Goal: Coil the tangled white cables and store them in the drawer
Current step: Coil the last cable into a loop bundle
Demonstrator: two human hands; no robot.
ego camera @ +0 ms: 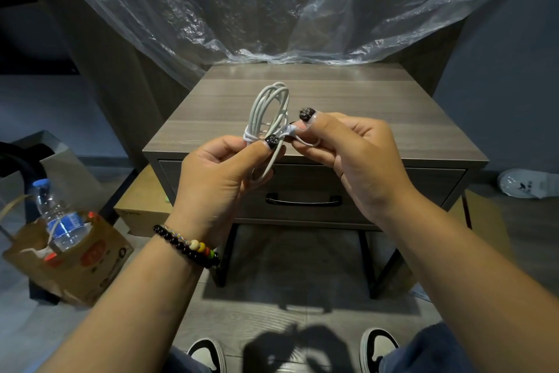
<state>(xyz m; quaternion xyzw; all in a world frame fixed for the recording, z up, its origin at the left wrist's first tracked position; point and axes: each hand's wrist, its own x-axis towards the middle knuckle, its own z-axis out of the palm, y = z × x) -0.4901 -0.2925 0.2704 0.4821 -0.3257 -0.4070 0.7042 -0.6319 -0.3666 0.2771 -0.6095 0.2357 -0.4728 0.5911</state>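
A white cable [270, 106] is wound into an upright oval coil, held in the air above the front of a grey wooden nightstand [357, 118]. My left hand [217, 173] grips the coil's lower part, thumb pressed on a wrap of cable around its middle. My right hand [348, 148] pinches the cable's loose end beside that wrap, with a small loop under its fingers. The nightstand's drawer [417, 185] is shut, its dark handle [304, 200] below my hands.
Crumpled clear plastic sheeting [287, 9] hangs behind the nightstand and touches its back edge. A brown paper bag [90, 263] with a water bottle [57, 215] stands on the floor at left, a cardboard box [142, 206] beside it. My shoes [208, 354] show at the bottom.
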